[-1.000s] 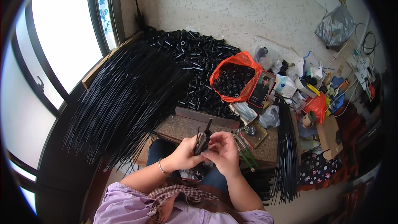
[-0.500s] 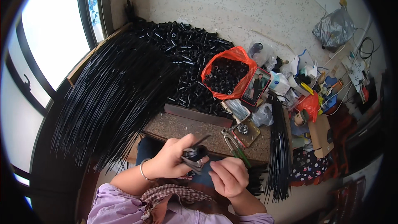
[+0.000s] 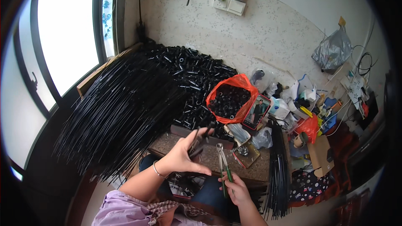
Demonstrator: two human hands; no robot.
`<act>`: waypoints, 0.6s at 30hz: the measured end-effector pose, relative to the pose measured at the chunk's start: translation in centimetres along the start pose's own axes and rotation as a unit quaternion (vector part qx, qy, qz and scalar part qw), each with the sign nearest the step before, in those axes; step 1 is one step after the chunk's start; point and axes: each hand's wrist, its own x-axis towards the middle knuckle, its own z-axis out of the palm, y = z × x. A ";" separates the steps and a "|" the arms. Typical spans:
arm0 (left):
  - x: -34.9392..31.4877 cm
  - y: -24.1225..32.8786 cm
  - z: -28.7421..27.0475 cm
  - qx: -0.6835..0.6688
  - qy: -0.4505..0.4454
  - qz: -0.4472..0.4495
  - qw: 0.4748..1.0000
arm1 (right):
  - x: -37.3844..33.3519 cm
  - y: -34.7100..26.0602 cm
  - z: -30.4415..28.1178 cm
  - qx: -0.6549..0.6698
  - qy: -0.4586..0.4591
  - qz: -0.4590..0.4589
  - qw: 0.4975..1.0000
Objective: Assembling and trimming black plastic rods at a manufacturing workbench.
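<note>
In my left hand (image 3: 181, 155) is a dark black piece (image 3: 197, 143), smeared by motion, so its exact shape cannot be made out. The thumb stretches out to the right, apart from the piece. My right hand (image 3: 236, 189) is closed around the green handles of a pair of pliers (image 3: 223, 164), whose metal jaws point up and away over the speckled tabletop (image 3: 165, 143). Just beyond the left hand lies a large heap of short black tubular parts (image 3: 184, 65). To the left spreads a thick bundle of long thin black rods (image 3: 121, 113).
Right of the heap stands a red plastic bag (image 3: 213, 115) of small black parts. A phone (image 3: 256, 112) leans beside it. Nearer are a box of thin pins (image 3: 237, 134) and a tray (image 3: 252, 155) with small metal pieces. Another bundle of black rods (image 3: 278, 171) hangs over the right edge.
My right hand has left the piece in my left hand and taken the pliers off the table. My left hand has opened its thumb outward. The view has tilted up.
</note>
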 end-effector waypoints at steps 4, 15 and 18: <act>-0.2 0.8 -1.6 -0.014 0.042 -0.045 0.998 | -3.7 -4.8 3.9 -0.549 -0.047 -0.452 0.702; -0.7 2.0 -0.2 0.056 0.101 0.024 0.993 | -4.4 -6.5 4.1 -0.495 -0.101 -0.431 0.748; -0.8 2.3 -0.1 0.006 0.052 0.017 0.998 | -4.5 -2.4 3.3 0.126 -0.342 0.072 0.929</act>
